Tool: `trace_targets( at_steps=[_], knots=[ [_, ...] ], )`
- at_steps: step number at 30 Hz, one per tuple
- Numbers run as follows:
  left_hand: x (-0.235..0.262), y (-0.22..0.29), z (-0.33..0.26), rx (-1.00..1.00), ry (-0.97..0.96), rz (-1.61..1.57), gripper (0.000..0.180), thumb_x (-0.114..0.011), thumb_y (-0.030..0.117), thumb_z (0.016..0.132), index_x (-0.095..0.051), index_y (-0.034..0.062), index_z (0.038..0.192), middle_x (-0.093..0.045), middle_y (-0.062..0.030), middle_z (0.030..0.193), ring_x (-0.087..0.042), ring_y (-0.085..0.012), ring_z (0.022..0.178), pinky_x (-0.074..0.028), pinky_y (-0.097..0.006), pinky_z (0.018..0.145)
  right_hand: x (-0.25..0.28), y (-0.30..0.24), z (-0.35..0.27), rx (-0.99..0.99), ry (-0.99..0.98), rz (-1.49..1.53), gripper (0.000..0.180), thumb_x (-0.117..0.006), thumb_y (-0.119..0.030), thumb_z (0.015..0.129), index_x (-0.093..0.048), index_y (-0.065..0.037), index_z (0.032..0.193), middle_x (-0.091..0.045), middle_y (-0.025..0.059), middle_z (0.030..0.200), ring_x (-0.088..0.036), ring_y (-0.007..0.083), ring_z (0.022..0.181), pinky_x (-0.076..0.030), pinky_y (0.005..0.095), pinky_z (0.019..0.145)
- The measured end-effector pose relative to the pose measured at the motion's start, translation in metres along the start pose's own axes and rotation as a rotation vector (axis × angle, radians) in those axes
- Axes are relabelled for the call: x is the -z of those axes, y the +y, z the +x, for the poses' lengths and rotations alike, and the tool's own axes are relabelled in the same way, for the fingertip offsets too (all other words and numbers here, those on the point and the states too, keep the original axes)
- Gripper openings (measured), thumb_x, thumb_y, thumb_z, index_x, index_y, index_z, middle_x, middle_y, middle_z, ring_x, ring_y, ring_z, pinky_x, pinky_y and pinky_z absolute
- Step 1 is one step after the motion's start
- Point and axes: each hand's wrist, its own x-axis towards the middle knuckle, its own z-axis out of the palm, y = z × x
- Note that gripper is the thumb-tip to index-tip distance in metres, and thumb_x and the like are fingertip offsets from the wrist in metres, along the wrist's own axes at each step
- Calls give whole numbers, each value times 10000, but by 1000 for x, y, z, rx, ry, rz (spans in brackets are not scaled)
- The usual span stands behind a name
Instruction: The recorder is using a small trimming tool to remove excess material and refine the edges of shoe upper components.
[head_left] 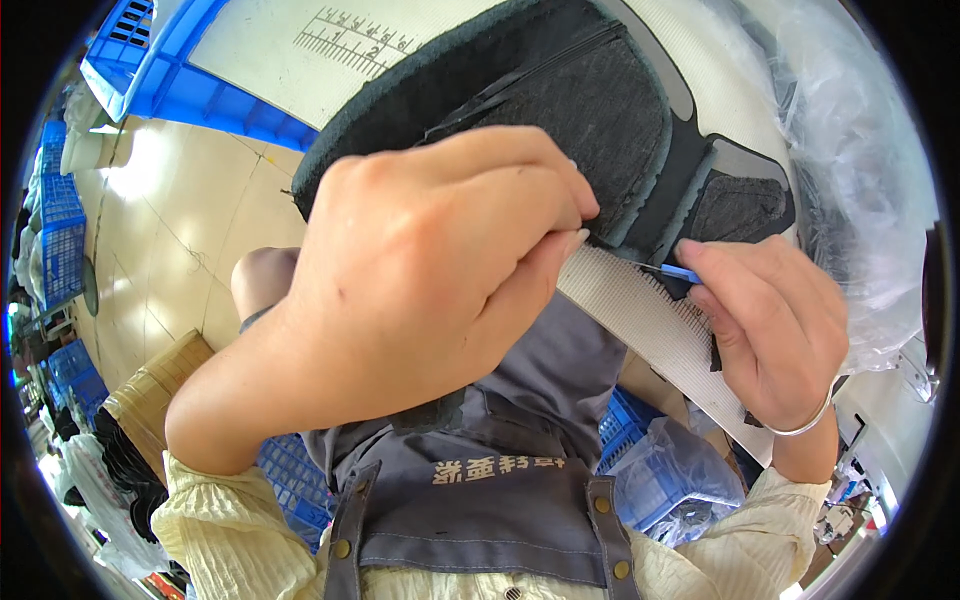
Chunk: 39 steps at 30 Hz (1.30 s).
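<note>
The white table fills much of the upper frame, partly covered. On it, at upper centre, lies the black piece, cut off at the top and hidden at lower left behind the left hand; it has a rough matte panel, fuzzy greenish-grey borders and smooth grey patches. Clear plastic lies crumpled at upper right. The left hand, mid-frame, pinches thumb and forefinger together near the piece's lower edge; I cannot tell whether anything is between them. The right hand, right of centre, holds a blue tool, its handle mostly hidden, its thin tip pointing left.
</note>
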Motion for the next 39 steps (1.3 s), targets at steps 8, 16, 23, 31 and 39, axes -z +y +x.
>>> trace_targets(
  at_steps=[8,16,23,31,39],
  knots=[
    [5,-1,2,0,-61,-15,123,-619,-117,691,-643,-48,790,-667,-129,857,-672,-229,812,-539,-298,775,-5,-2,1,34,-14,-97,359,-713,66,609,-627,54,957,-602,128,763,-579,234,601,-433,293,489],
    [7,-3,6,-32,-64,-6,97,-621,-99,685,-644,-49,766,-667,-132,832,-679,-227,779,-543,-299,769,-8,-2,4,44,-4,-118,371,-720,78,580,-636,59,941,-593,126,755,-577,227,596,-436,292,481],
    [8,0,8,-34,-71,19,96,-619,-102,681,-641,-45,756,-667,-124,831,-680,-221,781,-545,-295,767,-3,-3,7,90,-45,-169,377,-725,66,562,-642,62,929,-579,112,737,-567,210,576,-422,286,461],
    [5,0,7,-23,-69,33,96,-613,-111,673,-628,-47,744,-660,-126,836,-679,-224,774,-547,-304,771,-2,-4,8,120,-94,-165,403,-714,32,530,-640,83,923,-561,106,723,-543,191,539,-392,278,424],
    [5,4,7,-5,-77,61,121,-612,-110,669,-631,-47,770,-658,-129,842,-674,-218,748,-544,-294,741,-5,-10,6,204,-146,-302,443,-710,0,500,-651,100,927,-554,114,722,-513,174,534,-380,273,421]
  ],
)
